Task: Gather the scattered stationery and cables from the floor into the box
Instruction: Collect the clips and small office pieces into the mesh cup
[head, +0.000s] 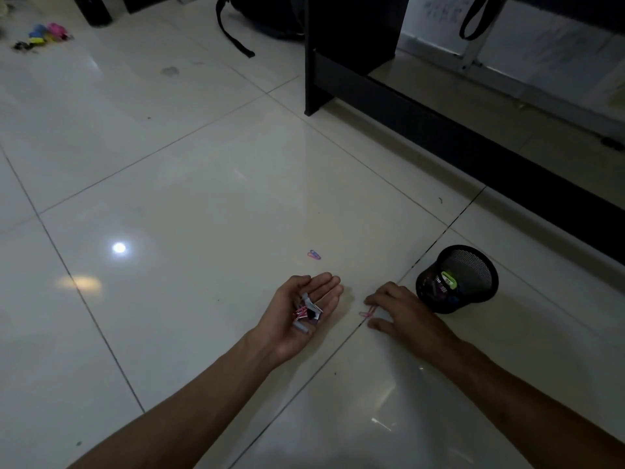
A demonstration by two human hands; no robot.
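My left hand [297, 308] lies palm up just above the floor, cupping a small heap of paper clips and binder clips [306, 314]. My right hand [397, 311] is palm down on the tiles, its fingertips pinching a pink paper clip [368, 313]. Two more paper clips [314, 254], pink and blue, lie on the floor beyond my left hand. A black mesh pen cup [456, 279] lies tipped on its side right of my right hand, with a green item and other small pieces inside. No box is in view.
A pile of coloured stationery [47, 33] sits on the floor at the far left. A black desk leg and panel [338, 62] stand ahead, with a dark backpack and its strap [233, 32] behind. Glossy white tiles cover the floor.
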